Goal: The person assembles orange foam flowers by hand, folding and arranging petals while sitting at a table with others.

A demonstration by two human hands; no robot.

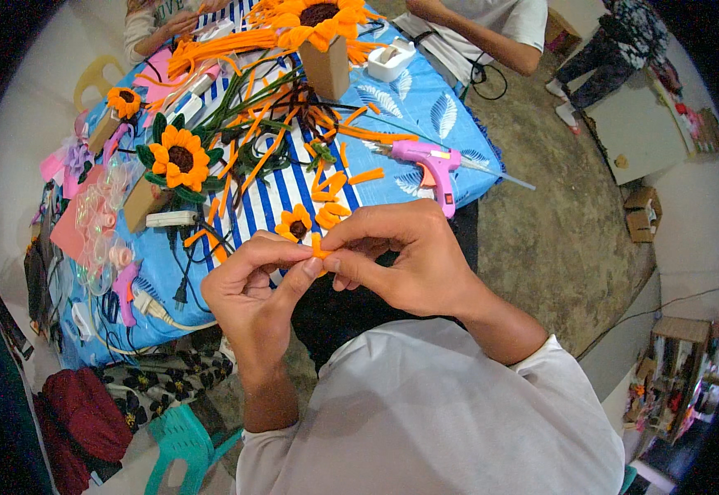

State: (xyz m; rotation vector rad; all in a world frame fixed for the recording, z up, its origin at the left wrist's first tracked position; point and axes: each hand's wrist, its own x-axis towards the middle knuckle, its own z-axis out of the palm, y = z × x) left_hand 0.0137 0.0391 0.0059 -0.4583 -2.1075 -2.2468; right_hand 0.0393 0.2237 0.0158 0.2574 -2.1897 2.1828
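Both my hands meet in front of me at the table's near edge. My left hand (262,276) and my right hand (401,256) pinch a short piece of orange pipe cleaner (318,247) between thumbs and fingertips. Just beyond my fingers lies a small orange flower with a brown centre (295,223). Beside it are orange pipe-cleaner petals (332,215), and more bent orange loops (329,188) lie a little farther off. Loose orange, green and dark pipe cleaners (269,124) spread over the striped cloth.
A pink glue gun (429,163) rests right of the petals; another (124,293) lies at left. Finished sunflowers (180,159) stand on cardboard blocks. A white tape dispenser (392,59) sits farther back. Power cords (182,285) trail leftward. Other people (483,33) are across the table.
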